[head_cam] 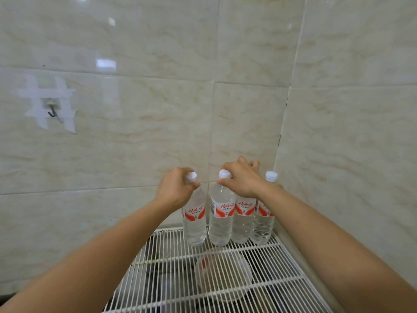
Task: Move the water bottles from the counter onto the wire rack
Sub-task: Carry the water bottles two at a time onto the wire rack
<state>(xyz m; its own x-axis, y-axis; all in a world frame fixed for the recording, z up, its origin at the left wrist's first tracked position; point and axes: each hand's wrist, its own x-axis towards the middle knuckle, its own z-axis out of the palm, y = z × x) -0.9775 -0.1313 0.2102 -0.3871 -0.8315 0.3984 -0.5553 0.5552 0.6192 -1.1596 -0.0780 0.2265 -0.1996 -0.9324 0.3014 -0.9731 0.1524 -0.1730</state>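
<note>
a: where the white wire rack (259, 263) meets the tiled corner, what stands there?

b: four clear water bottles in a row at the back edge, upright, each with a red and white label. the leftmost bottle (194, 219) stands a little apart from the second bottle (221, 220); the third bottle (244, 220) and the rightmost bottle (262, 222) press close against their neighbours, the last one right by the side wall (349, 132).

a: and the hands?

b: the left hand (174, 188) is wrapped around the neck of the leftmost bottle, fingers curled, with the white cap poking out above them. the right hand (241, 179) grips the neck of the second bottle between thumb and forefinger, just under its cap; its other fingers reach over the top of the third bottle, whose cap is hidden, so i cannot tell whether they grip it too.

a: do the bottles rest on the wires?

b: their bases look set down on the rack, though i cannot be sure for the two being held.

a: anything else?

b: a clear round container (223, 275) shows blurred through the wires, below the rack. on the back wall (135, 109), far left, a small hook (51, 110) sits in criss-crossed white tape.
</note>
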